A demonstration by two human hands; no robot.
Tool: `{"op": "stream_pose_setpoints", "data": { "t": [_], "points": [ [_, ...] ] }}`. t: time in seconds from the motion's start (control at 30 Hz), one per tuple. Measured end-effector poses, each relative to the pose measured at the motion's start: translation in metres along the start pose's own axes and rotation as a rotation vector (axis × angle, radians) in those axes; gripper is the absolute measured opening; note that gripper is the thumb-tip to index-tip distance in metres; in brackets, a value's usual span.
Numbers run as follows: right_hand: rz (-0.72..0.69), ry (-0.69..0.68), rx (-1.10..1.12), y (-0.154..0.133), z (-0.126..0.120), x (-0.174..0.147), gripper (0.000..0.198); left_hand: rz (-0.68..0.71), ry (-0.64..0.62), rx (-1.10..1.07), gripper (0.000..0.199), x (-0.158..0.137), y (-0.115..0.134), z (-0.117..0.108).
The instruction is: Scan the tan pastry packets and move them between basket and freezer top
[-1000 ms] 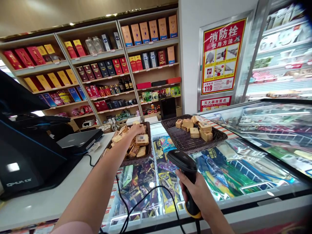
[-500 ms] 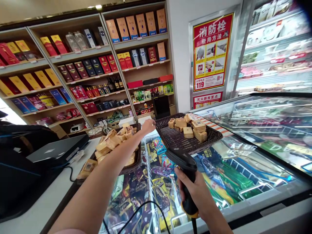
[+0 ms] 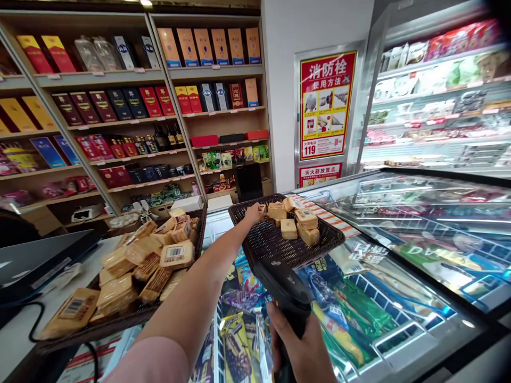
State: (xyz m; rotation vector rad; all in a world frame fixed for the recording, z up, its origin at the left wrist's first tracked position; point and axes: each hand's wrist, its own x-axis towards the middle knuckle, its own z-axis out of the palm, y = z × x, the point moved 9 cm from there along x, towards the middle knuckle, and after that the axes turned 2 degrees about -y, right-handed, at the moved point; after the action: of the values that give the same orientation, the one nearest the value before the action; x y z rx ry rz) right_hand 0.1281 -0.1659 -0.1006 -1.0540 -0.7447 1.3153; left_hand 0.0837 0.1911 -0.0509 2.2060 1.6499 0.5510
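Packets [image 3: 289, 229] sit in the basket [image 3: 263, 239] beyond your scanner [image 3: 283, 284], just right of your left hand [image 3: 254, 214], the nearer one; whether its fingers pinch one, I cannot tell. Your right hand [image 3: 303, 348] wraps the scanner's handle.

Left hand [image 3: 254, 214] stretched forward, right hand [image 3: 300, 344] curled

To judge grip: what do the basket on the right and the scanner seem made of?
Right basket: plastic or rattan, perhaps; dark brown, slight sheen, visible open weave. Scanner: probably hard plastic, black, smooth, judging by its moulded curves and soft highlights.
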Motion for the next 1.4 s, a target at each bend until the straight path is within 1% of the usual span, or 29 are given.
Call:
{"op": "stream_pose_setpoints", "data": {
  "t": [0.1, 0.17, 0.23, 0.33, 0.4, 0.47, 0.57, 0.63, 0.7, 0.8, 0.87, 0.97, 1.07, 1.13, 1.3, 1.37, 1.4],
  "points": [
    [-0.018, 0.004, 0.031, -0.007, 0.000, 0.001, 0.055, -0.115, 0.045, -0.087, 0.039, -0.011, -0.014, -0.011],
    [-0.010, 0.002, 0.042, -0.009, -0.003, 0.003, 0.054, -0.167, 0.056, -0.176, 0.039, -0.022, -0.019, -0.020],
    [-0.009, -0.020, 0.030, -0.011, -0.004, 0.005, 0.054, -0.182, 0.041, -0.290, 0.039, -0.037, -0.020, -0.033],
    [-0.032, -0.055, 0.003, -0.019, 0.000, 0.001, 0.054, -0.138, -0.028, -0.471, 0.037, -0.067, -0.018, -0.061],
    [-0.059, -0.066, 0.006, -0.027, 0.007, -0.008, 0.053, -0.098, -0.080, -0.568, 0.031, -0.098, -0.018, -0.084],
    [-0.080, -0.086, 0.014, -0.034, 0.017, -0.019, 0.050, -0.069, -0.104, -0.640, 0.023, -0.136, -0.023, -0.108],
    [-0.088, -0.152, 0.003, -0.039, 0.039, -0.038, 0.048, -0.063, -0.102, -0.708, 0.029, -0.200, -0.040, -0.138],
    [-0.090, -0.184, -0.018, -0.040, 0.053, -0.051, 0.047, -0.072, -0.103, -0.739, 0.035, -0.239, -0.053, -0.151],
    [-0.097, -0.205, -0.058, -0.039, 0.065, -0.062, 0.046, -0.088, -0.108, -0.762, 0.035, -0.270, -0.065, -0.159],
    [-0.102, -0.239, -0.118, -0.035, 0.082, -0.077, 0.045, -0.110, -0.097, -0.781, 0.033, -0.303, -0.080, -0.166],
    [-0.108, -0.259, -0.153, -0.032, 0.090, -0.086, 0.045, -0.118, -0.081, -0.784, 0.034, -0.317, -0.087, -0.170],
    [-0.118, -0.290, -0.197, -0.030, 0.098, -0.094, 0.046, -0.118, -0.047, -0.777, 0.036, -0.329, -0.095, -0.178],
    [-0.132, -0.280, -0.203, -0.031, 0.096, -0.098, 0.047, -0.107, 0.032, -0.750, 0.038, -0.333, -0.103, -0.194],
    [-0.132, -0.255, -0.210, -0.033, 0.091, -0.098, 0.048, -0.099, 0.132, -0.712, 0.041, -0.335, -0.113, -0.209],
    [-0.107, -0.262, -0.216, -0.031, 0.082, -0.096, 0.049, -0.133, 0.481, -0.504, 0.047, -0.337, -0.144, -0.252],
    [-0.097, -0.266, -0.193, -0.030, 0.082, -0.096, 0.049, -0.152, 0.578, -0.388, 0.047, -0.334, -0.151, -0.264],
    [-0.093, -0.262, -0.179, -0.029, 0.082, -0.096, 0.050, -0.157, 0.607, -0.326, 0.046, -0.329, -0.151, -0.268]
  ]
}}
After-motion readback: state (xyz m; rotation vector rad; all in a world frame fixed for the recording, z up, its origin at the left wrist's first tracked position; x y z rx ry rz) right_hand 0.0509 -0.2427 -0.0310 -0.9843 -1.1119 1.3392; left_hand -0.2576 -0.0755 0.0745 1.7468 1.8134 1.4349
